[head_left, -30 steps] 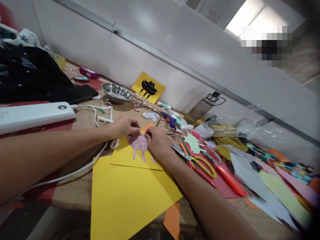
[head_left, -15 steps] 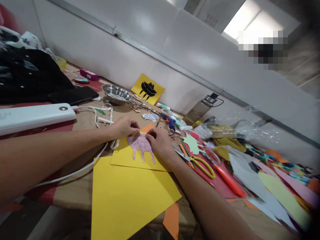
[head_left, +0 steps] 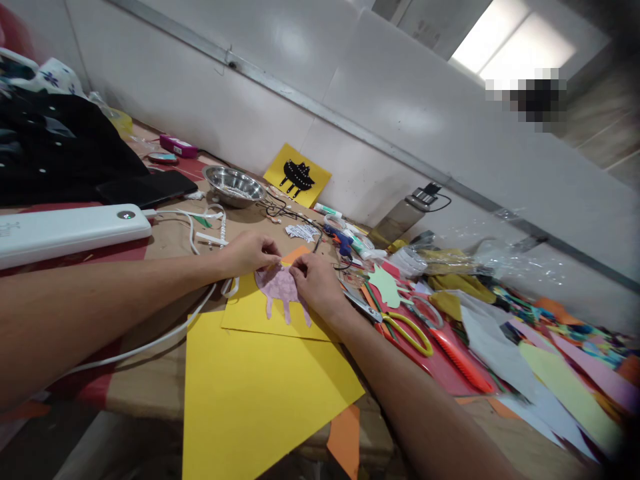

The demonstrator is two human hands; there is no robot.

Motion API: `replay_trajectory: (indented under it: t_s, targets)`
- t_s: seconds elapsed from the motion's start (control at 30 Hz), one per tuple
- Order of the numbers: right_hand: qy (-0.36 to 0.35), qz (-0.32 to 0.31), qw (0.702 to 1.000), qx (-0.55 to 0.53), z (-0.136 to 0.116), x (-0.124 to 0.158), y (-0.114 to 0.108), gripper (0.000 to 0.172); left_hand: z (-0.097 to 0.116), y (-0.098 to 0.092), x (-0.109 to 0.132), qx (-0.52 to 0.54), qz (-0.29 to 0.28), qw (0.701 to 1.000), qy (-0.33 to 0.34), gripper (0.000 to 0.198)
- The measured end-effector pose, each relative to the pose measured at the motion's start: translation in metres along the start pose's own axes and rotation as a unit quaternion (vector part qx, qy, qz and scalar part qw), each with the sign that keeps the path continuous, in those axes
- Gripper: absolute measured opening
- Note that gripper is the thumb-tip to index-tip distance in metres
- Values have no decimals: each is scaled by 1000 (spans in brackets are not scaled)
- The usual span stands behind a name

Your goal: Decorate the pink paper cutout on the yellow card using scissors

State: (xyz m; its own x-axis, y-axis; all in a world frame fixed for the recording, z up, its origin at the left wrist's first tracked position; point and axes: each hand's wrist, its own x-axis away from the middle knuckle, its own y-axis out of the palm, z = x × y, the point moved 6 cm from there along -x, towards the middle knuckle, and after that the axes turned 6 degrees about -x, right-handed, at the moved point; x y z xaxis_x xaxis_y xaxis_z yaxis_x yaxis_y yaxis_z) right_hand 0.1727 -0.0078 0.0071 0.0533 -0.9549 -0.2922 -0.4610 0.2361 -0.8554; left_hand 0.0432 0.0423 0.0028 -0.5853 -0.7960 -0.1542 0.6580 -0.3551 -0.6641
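Note:
A pink cutout (head_left: 280, 287) with a rounded body and narrow leg-like strips lies flat on a small yellow sheet (head_left: 250, 313). My left hand (head_left: 253, 255) has its fingers pinched together at the cutout's upper left edge. From the other side, my right hand (head_left: 317, 280) closes its thumb and forefinger on the upper right edge, covering part of it. Whether anything tiny sits between the fingertips is hidden. Beneath the small sheet lies a larger yellow sheet (head_left: 255, 393). An orange paper piece (head_left: 297, 254) shows just beyond my fingers.
Yellow-handled scissors (head_left: 410, 333), a green cutout (head_left: 387, 287) and an orange-red cutter (head_left: 460, 360) crowd the right. Behind are a metal bowl (head_left: 235, 187), a blue glue gun (head_left: 341, 241) and a bottle (head_left: 400, 217). A white power bank (head_left: 75, 233) with its cable lies left.
My right fingertips have shifted slightly at the cutout's upper edge. My left hand stays almost still, and the view has tilted a little.

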Motion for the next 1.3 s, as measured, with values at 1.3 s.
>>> replay_trajectory:
  t_s: [1.3]
  targets:
    - [55,-56,896,-438,-10,11,-11,21,36,-17,2,-100,37,977,183,22]
